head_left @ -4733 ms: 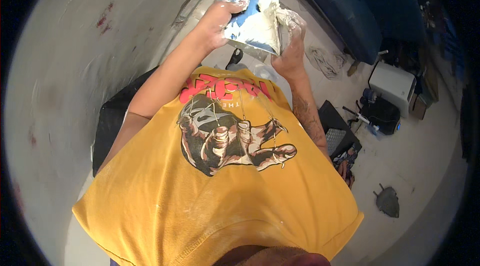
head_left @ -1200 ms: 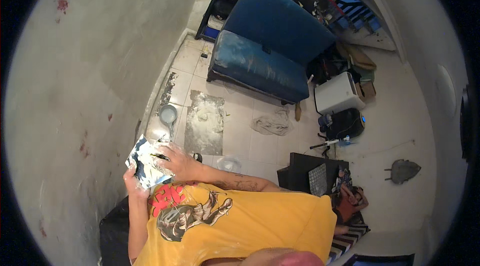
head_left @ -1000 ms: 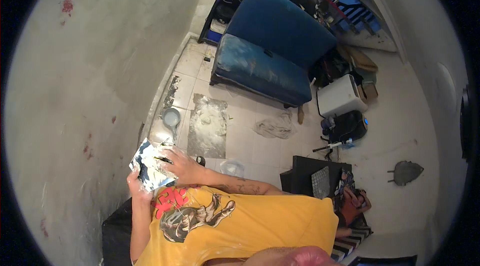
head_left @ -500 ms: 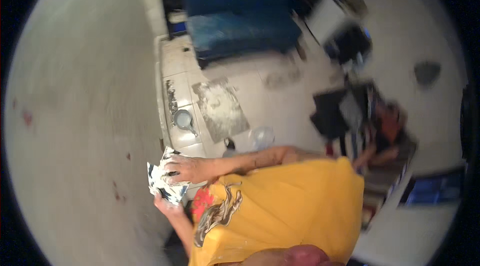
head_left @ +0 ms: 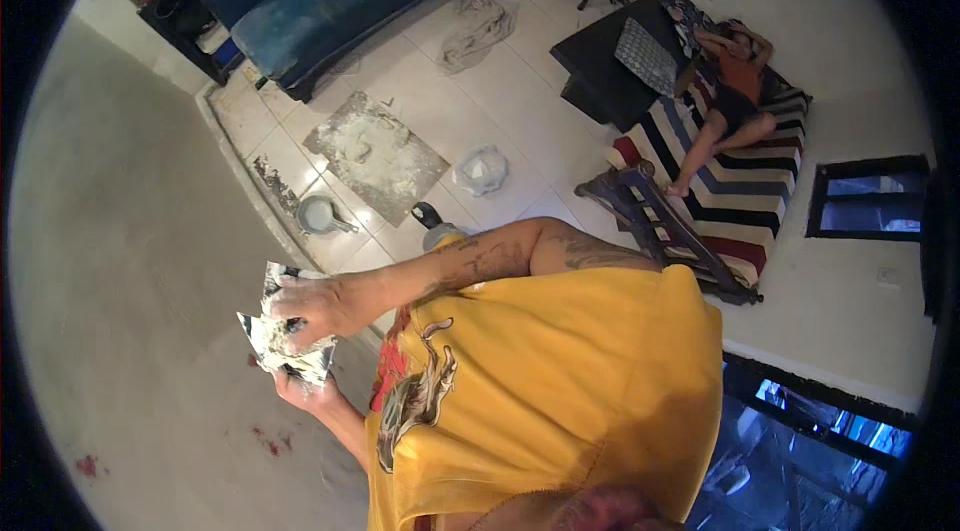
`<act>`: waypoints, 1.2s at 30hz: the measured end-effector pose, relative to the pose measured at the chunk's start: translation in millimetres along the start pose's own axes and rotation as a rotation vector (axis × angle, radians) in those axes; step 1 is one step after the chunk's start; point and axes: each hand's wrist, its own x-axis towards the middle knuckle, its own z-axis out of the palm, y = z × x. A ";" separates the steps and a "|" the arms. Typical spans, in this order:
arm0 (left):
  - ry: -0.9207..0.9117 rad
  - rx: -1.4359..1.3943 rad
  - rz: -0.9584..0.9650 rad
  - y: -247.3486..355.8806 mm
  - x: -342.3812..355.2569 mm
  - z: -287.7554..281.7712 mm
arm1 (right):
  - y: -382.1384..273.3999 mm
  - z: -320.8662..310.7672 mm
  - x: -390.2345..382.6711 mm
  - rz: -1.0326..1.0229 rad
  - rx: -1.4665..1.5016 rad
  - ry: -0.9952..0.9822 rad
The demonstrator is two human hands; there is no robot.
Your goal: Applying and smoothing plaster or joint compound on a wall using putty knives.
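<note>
My left hand (head_left: pixel 303 391) grips the lower edge of a dark-cornered flat sheet (head_left: pixel 318 363) thickly smeared with white paste. Over its top lies my right hand (head_left: pixel 318 309), its fingers curled into the paste and whitened by it. Whether the right fingers pinch a tool or only the paste is hidden. Both hands are close together in front of the grey wall (head_left: pixel 160 231), left of my yellow shirt. Beyond them on the floor is a flat board (head_left: pixel 420 169) heaped with white powder or paste, and a grey saucepan (head_left: pixel 317 215) stands beside it.
A clear plastic bag (head_left: pixel 481 170) and a crumpled plastic sheet (head_left: pixel 478 31) lie on the tiled floor. At the back stands a blue sofa (head_left: pixel 350 6). To the right, a person (head_left: pixel 738 81) reclines on a striped bed (head_left: pixel 740 181) with a dark wooden end frame (head_left: pixel 670 221).
The view has swung, so the sofa and floor things appear further left and the bed shows fully. Both hands stay together at the smeared sheet.
</note>
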 end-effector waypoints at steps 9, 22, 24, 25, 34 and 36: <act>0.009 -0.037 -0.034 4.2 2.7 -16.1 | -1.8 15.3 -10.0 -0.005 -0.059 -0.082; 0.024 -0.092 0.012 11.3 1.7 -61.5 | 29.7 30.0 -44.9 0.032 0.075 -0.163; -0.161 -0.103 0.017 25.2 -2.7 -55.6 | 46.1 24.7 -68.9 0.135 -0.021 -0.381; -0.037 0.193 0.202 34.4 0.4 -73.8 | 54.2 25.4 -89.6 0.279 -0.017 -0.428; -0.228 -0.126 0.086 51.6 7.4 -56.9 | 93.2 25.5 -353.4 1.476 -0.198 -0.644; -0.198 -0.064 0.095 44.2 12.4 -49.3 | 66.8 29.2 -423.3 1.577 -0.265 -0.667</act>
